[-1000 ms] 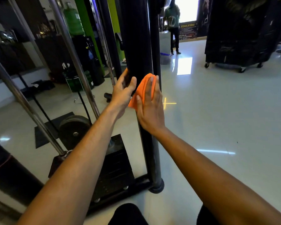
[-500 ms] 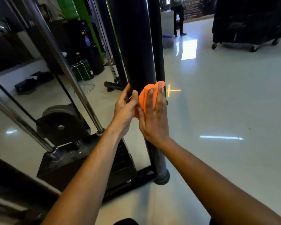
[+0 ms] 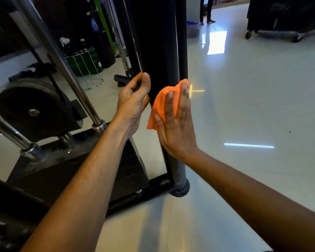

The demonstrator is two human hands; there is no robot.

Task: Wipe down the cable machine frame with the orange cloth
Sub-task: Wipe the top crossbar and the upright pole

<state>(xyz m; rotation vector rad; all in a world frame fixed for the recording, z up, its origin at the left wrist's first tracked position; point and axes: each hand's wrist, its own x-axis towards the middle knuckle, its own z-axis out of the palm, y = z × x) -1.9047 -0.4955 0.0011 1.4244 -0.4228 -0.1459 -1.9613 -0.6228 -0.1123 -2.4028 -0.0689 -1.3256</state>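
The cable machine's black upright post (image 3: 160,42) rises from a round foot (image 3: 180,190) on the floor. An orange cloth (image 3: 159,104) lies against the post's lower half. My right hand (image 3: 176,124) presses the cloth flat onto the post with straight fingers. My left hand (image 3: 135,102) grips the post's left edge at about the same height, thumb on the front and fingers curled behind it.
Chrome guide rods (image 3: 62,66) slant down to the black weight stack (image 3: 91,171) on the left, beside a weight plate (image 3: 33,110). A green basket (image 3: 85,62) stands behind. Glossy floor (image 3: 253,106) spreads to the right. A person's legs (image 3: 206,10) and a wheeled black cart (image 3: 284,17) are far back.
Both hands have slid down the post with the cloth, closer to its foot. The view has tilted downward, and my left hand has separated slightly from the cloth.
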